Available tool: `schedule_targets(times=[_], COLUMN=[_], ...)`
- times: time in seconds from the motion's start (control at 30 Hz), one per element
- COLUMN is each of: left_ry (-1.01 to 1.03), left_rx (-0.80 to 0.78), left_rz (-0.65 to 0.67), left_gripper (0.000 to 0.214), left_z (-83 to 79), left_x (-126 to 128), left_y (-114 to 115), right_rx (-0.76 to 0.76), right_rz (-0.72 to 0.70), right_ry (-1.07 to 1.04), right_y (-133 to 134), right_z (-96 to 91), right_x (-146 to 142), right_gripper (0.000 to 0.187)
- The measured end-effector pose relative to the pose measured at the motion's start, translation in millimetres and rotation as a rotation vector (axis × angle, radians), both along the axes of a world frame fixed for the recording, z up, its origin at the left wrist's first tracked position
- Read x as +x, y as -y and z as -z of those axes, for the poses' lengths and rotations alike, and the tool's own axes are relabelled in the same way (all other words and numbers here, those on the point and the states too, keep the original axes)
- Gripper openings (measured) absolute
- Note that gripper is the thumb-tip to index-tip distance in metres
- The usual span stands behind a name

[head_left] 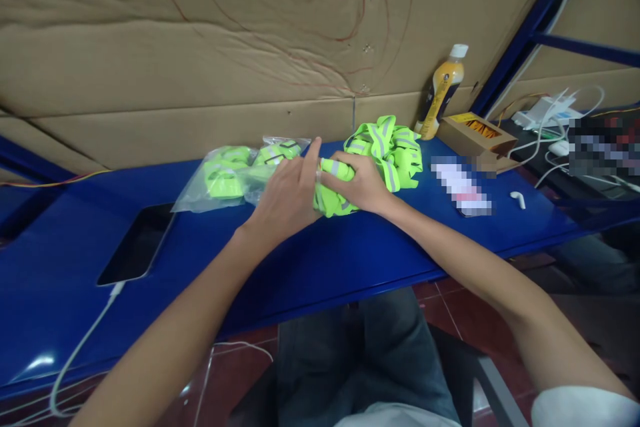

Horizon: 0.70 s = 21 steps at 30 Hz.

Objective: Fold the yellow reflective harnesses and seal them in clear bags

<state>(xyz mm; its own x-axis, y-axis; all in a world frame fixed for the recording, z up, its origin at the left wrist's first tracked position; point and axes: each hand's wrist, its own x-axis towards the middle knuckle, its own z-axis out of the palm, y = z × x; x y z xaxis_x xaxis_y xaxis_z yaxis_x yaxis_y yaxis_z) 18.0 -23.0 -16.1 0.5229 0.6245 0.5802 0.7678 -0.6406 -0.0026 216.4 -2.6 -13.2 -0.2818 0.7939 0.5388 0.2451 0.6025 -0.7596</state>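
My right hand is closed around a rolled bundle of neon-green reflective strap with grey bands. My left hand meets it from the left, its back toward me and one finger pointing up. Clear plastic film shows beside my left hand, which seems closed on a clear bag at the bundle's end; its fingertips are mostly hidden. Behind my right hand lies a loose heap of the same green straps. To the left, a bagged green bundle and another bagged bundle rest on the blue table.
A dark tablet with a white cable lies at left. Toward the right are a yellow drink bottle, an open cardboard box, a blurred-out phone and a white earbud. A cardboard wall stands behind.
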Motion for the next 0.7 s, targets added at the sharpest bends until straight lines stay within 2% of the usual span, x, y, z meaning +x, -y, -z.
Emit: schedule_targets(times=[0.1,0.2,0.33,0.4,0.5,0.6,0.7], left_ry=[0.053,0.072,0.027,-0.025,-0.023,0.126,0.155], left_rx=[-0.111,-0.158,-0.13,-0.093,-0.028,0.057,0.078], left_rz=[0.044,0.116,0.125,0.144,0.159,0.042,-0.036], left_gripper=[0.1,0.096,0.088,0.089,0.092,0.092,0.075], left_z=[-4.2,-4.7,1.0,4.4,6.6,4.9,3.1], left_x=[-7,-10,-4,0,1,0,1], left_y=[-2,-4,-2,-1,-2,-4,-4], right_rx=[0.076,0.165,0.164,0.123,0.045,-0.032,-0.068], right_rz=[-0.085,-0.159,-0.072,0.015,0.065,0.034,-0.039], right_ry=[0.141,0.274,0.389,0.349,0.18,-0.013,-0.083], right_y=[0,-1,0,-1,-5,-11,-17], right_z=[3.0,6.0,6.4,5.1,0.7,-5.2,-7.3], right_x=[2,3,-1,-3,-2,3,10], right_gripper=[0.044,0.042,0.028,0.024,0.028,0.037,0.041])
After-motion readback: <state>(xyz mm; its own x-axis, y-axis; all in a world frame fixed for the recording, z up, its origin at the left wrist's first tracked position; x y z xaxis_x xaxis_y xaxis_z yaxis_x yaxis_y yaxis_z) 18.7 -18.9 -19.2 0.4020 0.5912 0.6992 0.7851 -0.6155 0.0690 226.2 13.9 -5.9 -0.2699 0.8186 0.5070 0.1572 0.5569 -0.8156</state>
